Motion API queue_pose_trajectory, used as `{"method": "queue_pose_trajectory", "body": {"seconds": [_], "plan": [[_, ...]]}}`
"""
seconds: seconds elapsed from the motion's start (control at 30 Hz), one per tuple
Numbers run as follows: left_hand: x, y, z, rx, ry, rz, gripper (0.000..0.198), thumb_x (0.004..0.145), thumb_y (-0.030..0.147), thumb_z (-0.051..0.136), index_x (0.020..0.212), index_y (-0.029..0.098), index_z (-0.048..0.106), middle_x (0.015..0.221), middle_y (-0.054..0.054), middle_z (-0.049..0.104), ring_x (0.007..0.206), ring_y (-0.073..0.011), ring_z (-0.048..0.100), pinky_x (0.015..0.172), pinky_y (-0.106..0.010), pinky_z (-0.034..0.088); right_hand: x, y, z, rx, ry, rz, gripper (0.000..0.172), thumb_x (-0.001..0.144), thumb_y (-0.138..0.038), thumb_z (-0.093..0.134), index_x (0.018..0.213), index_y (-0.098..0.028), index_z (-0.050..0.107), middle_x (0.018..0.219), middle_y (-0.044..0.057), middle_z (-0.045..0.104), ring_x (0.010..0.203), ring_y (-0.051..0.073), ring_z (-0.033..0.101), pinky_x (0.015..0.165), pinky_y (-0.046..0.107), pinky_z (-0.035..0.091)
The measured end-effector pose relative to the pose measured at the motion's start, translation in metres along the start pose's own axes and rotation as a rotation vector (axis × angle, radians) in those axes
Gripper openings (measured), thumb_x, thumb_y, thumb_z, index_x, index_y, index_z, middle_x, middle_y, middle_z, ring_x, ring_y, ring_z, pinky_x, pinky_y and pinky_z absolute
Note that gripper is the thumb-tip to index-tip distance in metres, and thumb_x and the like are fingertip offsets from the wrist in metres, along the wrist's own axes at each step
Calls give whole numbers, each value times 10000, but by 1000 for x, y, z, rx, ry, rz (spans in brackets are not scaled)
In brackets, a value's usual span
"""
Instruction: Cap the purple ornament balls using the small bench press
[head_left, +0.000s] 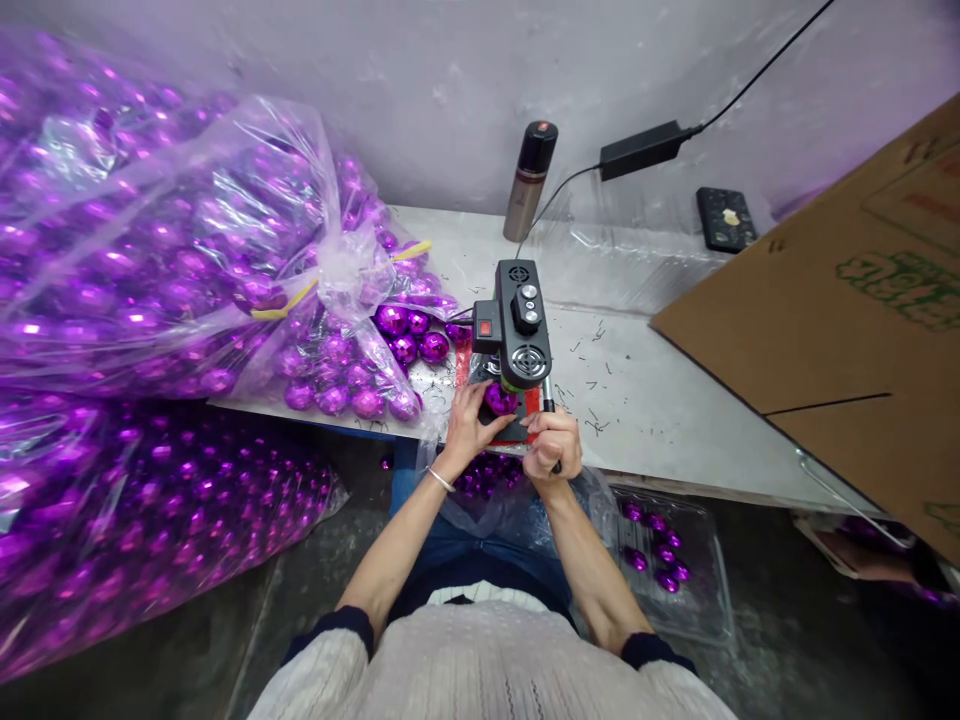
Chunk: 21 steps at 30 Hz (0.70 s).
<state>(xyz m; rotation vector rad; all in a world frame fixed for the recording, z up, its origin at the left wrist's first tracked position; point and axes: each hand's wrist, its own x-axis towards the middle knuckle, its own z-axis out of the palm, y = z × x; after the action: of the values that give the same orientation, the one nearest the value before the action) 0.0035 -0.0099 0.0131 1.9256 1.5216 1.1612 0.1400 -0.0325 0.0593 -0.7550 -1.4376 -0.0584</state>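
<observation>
A small black bench machine [524,330] with a lever stands at the table's front edge on a red-edged base. Under its head sits a shiny purple ball [500,398]. My left hand [472,420] has its fingers and thumb closed round that ball from the left. On the right, my right hand [553,443] is wrapped round the lever handle [556,466], which slopes down beside the machine. Several loose purple balls [433,347] lie left of the machine. More balls [491,474] rest in a clear plastic bag on my lap.
Large clear bags full of purple balls [150,230] crowd the left side. A dark spray can [532,180] and a black power adapter [640,150] are at the back. A cardboard box [825,300] stands right. Below it, a clear tub [705,600] holds several balls.
</observation>
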Motion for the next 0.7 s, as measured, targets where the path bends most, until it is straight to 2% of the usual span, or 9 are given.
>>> {"method": "queue_pose_trajectory", "body": {"seconds": [0.13, 0.2, 0.27, 0.43, 0.5, 0.6, 0.63, 0.7], "plan": [[0, 0, 0, -10, 6, 8, 638, 819, 504, 798, 1335, 193, 589, 1240, -145, 675, 1209, -314, 627, 1072, -522, 498, 3, -1, -2, -17, -86, -33, 286, 1029, -277, 383, 772, -228, 497, 772, -13, 594, 627, 135, 655, 652, 343, 548], [1, -1, 0, -10, -3, 5, 632, 815, 506, 801, 1330, 204, 594, 1245, -142, 675, 1214, -314, 626, 1075, -522, 497, 9, -5, -3, -5, -84, -22, 293, 1022, -268, 385, 754, -230, 496, 747, -12, 588, 606, 134, 623, 621, 329, 530], [4, -1, -1, -11, -8, 6, 624, 814, 506, 801, 1328, 215, 598, 1242, -137, 676, 1214, -312, 628, 1080, -521, 494, 21, -12, -5, -7, -41, 9, 292, 1009, -249, 405, 733, -232, 498, 714, -10, 581, 597, 136, 588, 581, 308, 497], [2, -4, -3, -43, 9, 83, 658, 837, 497, 776, 1379, 194, 558, 1263, -149, 666, 1225, -313, 621, 1077, -523, 500, 63, -36, -6, -92, -49, 161, 273, 978, -171, 460, 719, -224, 527, 692, 0, 600, 636, 140, 604, 589, 299, 461], [-11, -5, -6, -27, 13, 155, 665, 871, 470, 740, 1429, 185, 517, 1301, -166, 647, 1255, -316, 609, 1097, -530, 486, 73, -41, -6, -91, -52, 176, 277, 980, -168, 468, 715, -221, 529, 688, 0, 603, 637, 138, 607, 591, 297, 459], [-46, -5, -12, 61, -48, 270, 644, 913, 407, 683, 1486, 204, 469, 1342, -170, 631, 1308, -317, 590, 1144, -542, 448, 73, -41, -8, -76, -66, 136, 282, 974, -157, 478, 704, -220, 527, 668, -4, 599, 646, 143, 620, 590, 295, 460], [-58, -5, -15, 94, -86, 290, 690, 905, 429, 691, 1509, 206, 443, 1366, -177, 621, 1336, -328, 574, 1156, -552, 434, 70, -40, -9, -72, -74, 121, 282, 970, -151, 479, 702, -221, 529, 658, -6, 595, 652, 147, 626, 591, 296, 463], [-77, -4, -23, 143, -163, 297, 911, 833, 573, 739, 1563, 183, 359, 1445, -215, 569, 1400, -374, 518, 1172, -583, 407, 64, -36, -10, -67, -87, 103, 279, 962, -139, 475, 703, -225, 533, 643, -12, 586, 663, 154, 635, 593, 301, 468]]}}
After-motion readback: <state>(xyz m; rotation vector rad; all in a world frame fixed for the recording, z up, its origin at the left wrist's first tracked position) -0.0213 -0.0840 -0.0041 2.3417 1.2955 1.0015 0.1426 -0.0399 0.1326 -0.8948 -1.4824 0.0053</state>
